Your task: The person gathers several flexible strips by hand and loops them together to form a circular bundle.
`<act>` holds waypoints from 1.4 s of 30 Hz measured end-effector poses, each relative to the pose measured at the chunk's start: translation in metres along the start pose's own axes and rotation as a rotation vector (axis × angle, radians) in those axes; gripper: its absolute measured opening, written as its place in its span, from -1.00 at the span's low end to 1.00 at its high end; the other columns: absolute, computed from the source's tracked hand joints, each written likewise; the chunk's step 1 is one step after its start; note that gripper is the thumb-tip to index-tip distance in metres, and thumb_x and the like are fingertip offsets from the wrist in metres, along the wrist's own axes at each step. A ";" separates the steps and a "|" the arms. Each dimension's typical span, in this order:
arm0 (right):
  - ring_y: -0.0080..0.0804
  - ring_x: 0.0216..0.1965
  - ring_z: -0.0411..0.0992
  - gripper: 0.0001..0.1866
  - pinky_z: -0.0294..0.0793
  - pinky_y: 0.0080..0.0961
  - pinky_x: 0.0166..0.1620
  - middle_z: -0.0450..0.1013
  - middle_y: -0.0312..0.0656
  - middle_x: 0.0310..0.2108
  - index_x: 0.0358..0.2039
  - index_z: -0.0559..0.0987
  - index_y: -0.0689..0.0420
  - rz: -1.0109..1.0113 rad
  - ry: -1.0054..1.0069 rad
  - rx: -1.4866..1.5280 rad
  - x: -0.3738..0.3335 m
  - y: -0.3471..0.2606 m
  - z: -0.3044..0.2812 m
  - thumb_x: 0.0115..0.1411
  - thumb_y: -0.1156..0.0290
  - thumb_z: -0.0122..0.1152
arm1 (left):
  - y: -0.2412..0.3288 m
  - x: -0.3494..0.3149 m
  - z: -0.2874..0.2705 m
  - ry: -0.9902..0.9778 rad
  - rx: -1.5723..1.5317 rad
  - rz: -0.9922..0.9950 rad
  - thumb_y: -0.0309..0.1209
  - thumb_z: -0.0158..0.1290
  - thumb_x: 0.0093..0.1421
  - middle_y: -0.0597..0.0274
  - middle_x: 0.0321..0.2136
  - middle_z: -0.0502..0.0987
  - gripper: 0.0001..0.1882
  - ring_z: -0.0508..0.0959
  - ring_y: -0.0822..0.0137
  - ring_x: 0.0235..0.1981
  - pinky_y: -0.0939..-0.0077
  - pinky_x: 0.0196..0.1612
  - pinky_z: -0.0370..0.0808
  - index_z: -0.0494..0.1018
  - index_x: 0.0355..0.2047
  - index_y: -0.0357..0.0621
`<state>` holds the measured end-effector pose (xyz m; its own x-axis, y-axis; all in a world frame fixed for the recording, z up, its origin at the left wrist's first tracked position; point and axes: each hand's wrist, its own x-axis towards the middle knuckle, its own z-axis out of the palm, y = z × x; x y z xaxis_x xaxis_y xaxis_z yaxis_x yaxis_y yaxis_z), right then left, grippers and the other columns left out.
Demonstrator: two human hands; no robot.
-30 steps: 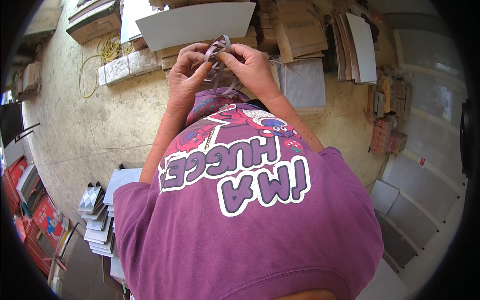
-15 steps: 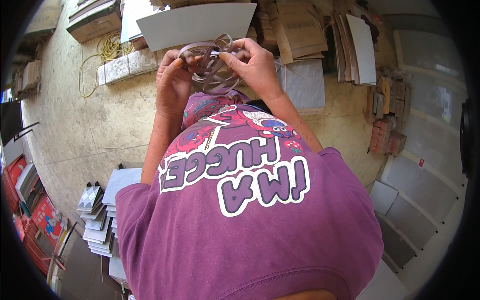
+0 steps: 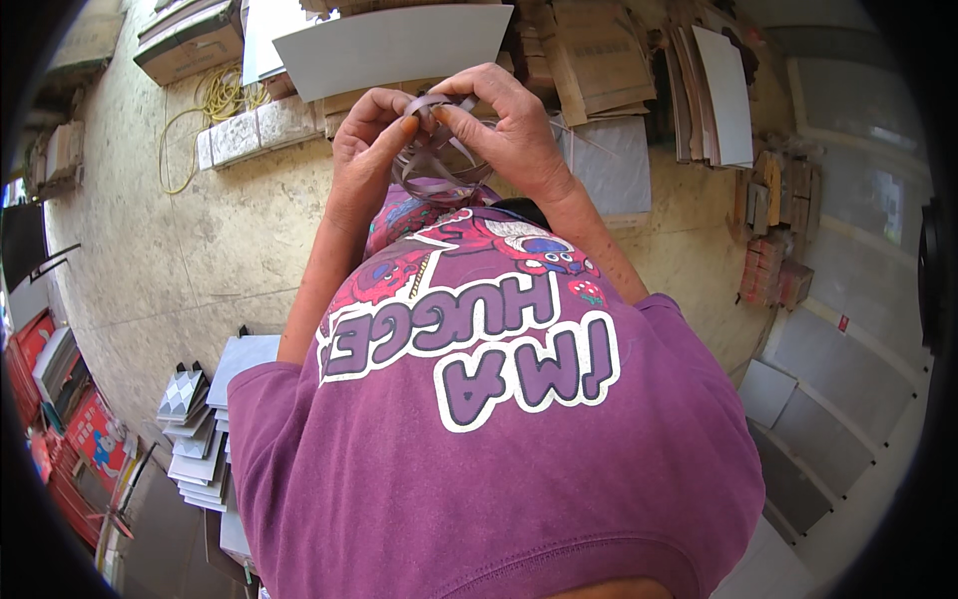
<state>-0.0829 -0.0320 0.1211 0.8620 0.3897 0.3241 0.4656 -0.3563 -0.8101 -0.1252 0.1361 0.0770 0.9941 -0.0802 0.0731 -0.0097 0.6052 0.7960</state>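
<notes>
A loose tangle of flat purplish-grey strapping band [image 3: 439,178] hangs in loops before my body, at the top middle of the view. My left hand [image 3: 371,140] pinches a strand of it between thumb and fingers. Close beside it, my right hand [image 3: 511,125] pinches the band too, thumb and forefinger pressed together. The fingertips of both hands nearly meet at the top of the coil. Below them the loops dangle against my purple printed shirt [image 3: 499,459]. The band's ends are hidden among the loops and fingers.
Beyond my hands stands a large white panel [image 3: 394,52]. Flat cardboard [image 3: 599,60] and upright boards [image 3: 720,95] are at the back right. A yellow hose or cord [image 3: 222,98] lies coiled near a white wrapped bundle [image 3: 261,132]. Tile samples [image 3: 195,439] are stacked at left.
My left hand has moved right, up to my right hand, and its fingers have closed in on the band. The loops have shifted and hang lower beneath both hands.
</notes>
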 end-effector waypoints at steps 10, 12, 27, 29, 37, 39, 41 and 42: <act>-0.73 -0.48 0.30 -0.81 0.33 -0.72 -0.39 0.36 -0.41 -0.53 -0.39 0.50 0.20 0.449 0.159 0.506 0.004 0.025 -0.008 0.13 0.32 0.17 | 0.007 0.029 0.001 -0.193 0.300 -0.148 -0.42 -0.02 0.21 0.13 -0.12 0.45 -0.60 0.42 0.38 -0.06 0.53 0.01 0.34 0.24 0.05 -0.23; -0.69 -0.51 0.32 -0.79 0.35 -0.73 -0.38 0.38 -0.38 -0.52 -0.39 0.50 0.18 0.518 0.195 0.675 0.002 0.030 -0.009 0.14 0.27 0.15 | 0.011 0.031 0.000 -0.254 0.330 -0.179 -0.34 0.04 0.17 0.09 -0.07 0.42 -0.47 0.39 0.34 -0.02 0.49 0.04 0.30 0.17 0.11 -0.21; -0.34 -0.54 0.47 -0.80 0.56 -0.43 -0.44 0.47 -0.15 -0.53 -0.41 0.46 0.21 0.988 0.271 1.501 -0.008 0.043 -0.001 0.20 0.35 -0.06 | -0.002 0.009 0.006 -0.022 -0.170 -0.235 0.12 -0.02 0.09 0.03 -0.01 0.36 -0.23 0.39 0.21 0.00 0.32 0.05 0.36 0.19 0.10 -0.25; -0.40 -0.49 0.49 -0.77 0.57 -0.55 -0.42 0.50 -0.11 -0.45 -0.23 0.46 0.23 0.990 0.234 1.492 -0.008 0.045 0.002 0.23 0.41 -0.13 | -0.007 0.007 0.004 0.067 -0.227 -0.269 0.07 -0.02 0.12 0.03 -0.04 0.39 -0.29 0.40 0.20 -0.01 0.30 0.04 0.37 0.22 0.08 -0.24; -0.40 -0.47 0.44 -0.84 0.49 -0.39 -0.31 0.44 -0.27 -0.54 -0.47 0.44 0.12 1.007 0.302 1.510 -0.016 0.079 0.007 0.13 0.31 -0.01 | -0.015 0.010 -0.003 0.074 -0.654 -0.428 0.10 -0.07 0.13 -0.06 -0.09 0.43 -0.34 0.47 0.08 -0.09 0.18 -0.04 0.44 0.28 0.00 -0.22; -0.43 -0.50 0.42 -0.85 0.47 -0.41 -0.34 0.42 -0.31 -0.58 -0.51 0.43 0.08 1.059 0.373 1.494 -0.011 0.071 0.006 0.13 0.31 -0.01 | -0.020 0.009 -0.012 0.080 -0.730 -0.462 0.10 -0.03 0.10 -0.15 -0.03 0.38 -0.27 0.43 -0.02 -0.04 0.08 0.01 0.40 0.22 0.06 -0.27; -0.44 -0.47 0.43 -0.83 0.46 -0.44 -0.28 0.46 -0.29 -0.53 -0.49 0.46 0.08 1.061 0.423 1.484 -0.011 0.068 0.003 0.15 0.32 -0.04 | -0.018 0.009 -0.010 0.080 -0.739 -0.460 0.12 -0.03 0.10 -0.12 -0.04 0.38 -0.28 0.44 -0.01 -0.05 0.08 0.01 0.39 0.23 0.05 -0.22; -0.47 -0.51 0.40 -0.88 0.44 -0.44 -0.34 0.42 -0.32 -0.57 -0.50 0.43 0.05 1.066 0.459 1.462 -0.010 0.065 0.001 0.13 0.33 0.00 | -0.015 0.009 -0.006 0.103 -0.720 -0.448 0.13 -0.04 0.10 -0.08 -0.04 0.39 -0.30 0.44 0.02 -0.06 0.09 0.00 0.40 0.25 0.04 -0.19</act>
<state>-0.0612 -0.0581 0.0646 0.7333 0.2028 -0.6490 -0.5421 0.7505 -0.3779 -0.1156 0.1310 0.0616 0.8931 -0.3808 -0.2398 0.4230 0.8922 0.1586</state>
